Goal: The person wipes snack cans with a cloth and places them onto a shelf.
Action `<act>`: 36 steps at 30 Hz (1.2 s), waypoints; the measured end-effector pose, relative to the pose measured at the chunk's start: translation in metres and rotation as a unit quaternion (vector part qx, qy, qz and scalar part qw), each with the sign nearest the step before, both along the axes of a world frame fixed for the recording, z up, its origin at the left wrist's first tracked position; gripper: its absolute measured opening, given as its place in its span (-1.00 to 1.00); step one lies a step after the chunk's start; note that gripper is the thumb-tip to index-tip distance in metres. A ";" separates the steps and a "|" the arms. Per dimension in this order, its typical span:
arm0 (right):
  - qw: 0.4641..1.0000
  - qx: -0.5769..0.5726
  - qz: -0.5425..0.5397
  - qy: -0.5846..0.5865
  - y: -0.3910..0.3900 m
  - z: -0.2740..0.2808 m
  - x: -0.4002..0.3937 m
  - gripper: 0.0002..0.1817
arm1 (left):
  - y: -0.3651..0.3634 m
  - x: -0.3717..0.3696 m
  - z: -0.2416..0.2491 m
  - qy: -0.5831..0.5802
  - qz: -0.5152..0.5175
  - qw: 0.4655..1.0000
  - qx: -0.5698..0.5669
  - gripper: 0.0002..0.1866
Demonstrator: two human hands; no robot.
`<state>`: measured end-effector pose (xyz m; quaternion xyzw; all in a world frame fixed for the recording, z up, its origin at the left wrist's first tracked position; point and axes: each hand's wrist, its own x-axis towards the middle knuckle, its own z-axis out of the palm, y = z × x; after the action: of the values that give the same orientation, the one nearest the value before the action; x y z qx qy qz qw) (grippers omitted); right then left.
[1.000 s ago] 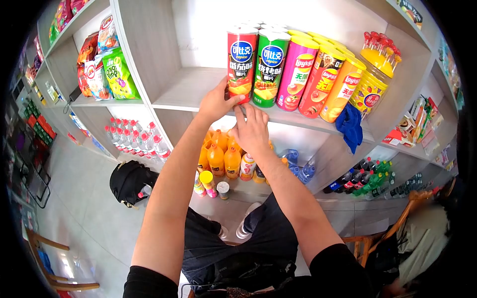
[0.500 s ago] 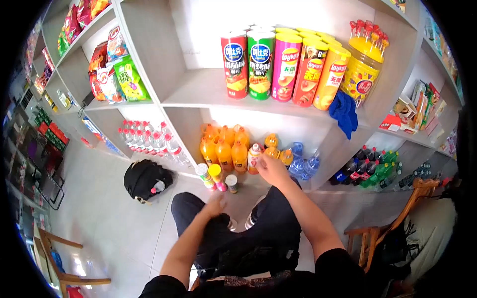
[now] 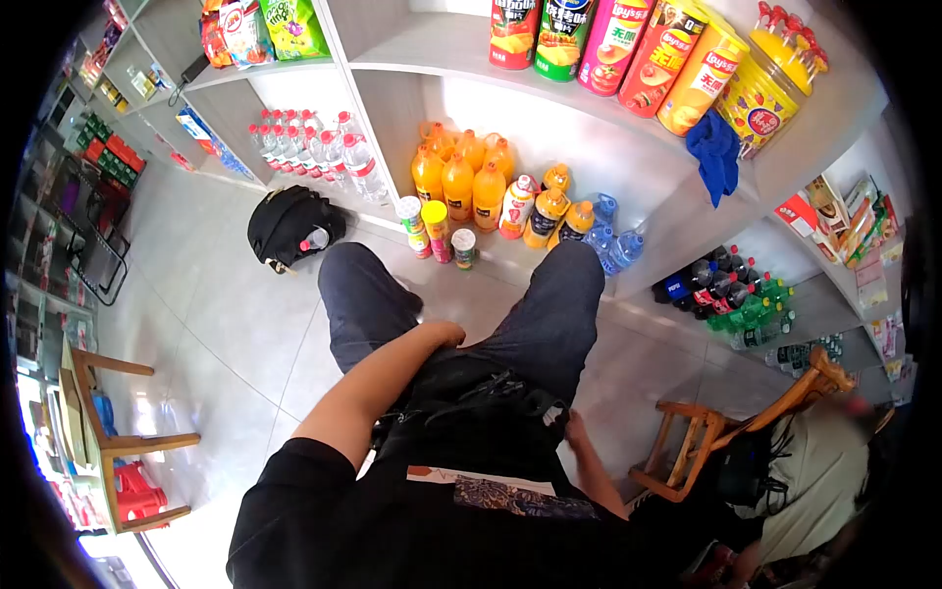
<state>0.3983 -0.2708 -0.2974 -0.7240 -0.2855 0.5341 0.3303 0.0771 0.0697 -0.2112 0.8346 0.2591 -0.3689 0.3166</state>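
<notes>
My left hand (image 3: 448,335) rests between my thighs, over the dark trousers (image 3: 361,299); its fingers curl under, out of sight. Low beside my right hip is my right hand (image 3: 577,432), partly covered by my clothing, with its fingers hidden. In front of my knees, several small snack canisters (image 3: 435,231) stand on the floor. Behind them on the bottom shelf are orange drink bottles (image 3: 457,187), a white-and-red bottle (image 3: 517,208), dark-labelled orange bottles (image 3: 546,218) and blue-tinted water bottles (image 3: 615,245).
Tall chip cans (image 3: 618,44) and a yellow lollipop tub (image 3: 763,98) line the shelf above, where a blue cloth (image 3: 713,157) hangs over the edge. A black bag (image 3: 294,228) lies on the floor at left. At right, a person sits near a wooden chair (image 3: 702,442).
My right hand has drawn back from the bottles on the bottom shelf to my right hip. My left hand has come back between my thighs. The view has tilted down.
</notes>
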 end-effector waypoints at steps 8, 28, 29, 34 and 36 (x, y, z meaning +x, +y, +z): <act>0.987 -0.135 -0.067 0.048 -0.034 0.097 -0.056 -0.65 | -0.009 0.020 -0.057 0.075 0.001 0.992 -0.103 -0.49; 0.950 -0.311 -0.009 -0.023 0.108 0.240 -0.087 -0.68 | 0.021 -0.032 -0.067 0.153 0.044 0.954 -0.255 -0.36; 0.951 -0.309 -0.006 -0.023 0.116 0.241 -0.091 -0.68 | 0.034 -0.043 -0.068 0.164 0.045 0.953 -0.250 -0.35; 0.952 -0.304 0.026 -0.022 0.119 0.243 -0.129 -0.68 | 0.086 -0.079 -0.046 0.155 -0.029 0.959 -0.237 -0.33; 0.951 -0.306 0.047 -0.024 0.106 0.245 -0.152 -0.69 | 0.093 -0.082 -0.049 0.117 -0.103 0.963 -0.222 -0.36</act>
<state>0.2458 -0.1650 -0.0528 -0.7889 -0.1500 0.5929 0.0604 -0.0050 0.1629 -0.2597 0.7165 0.1189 -0.5426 0.4220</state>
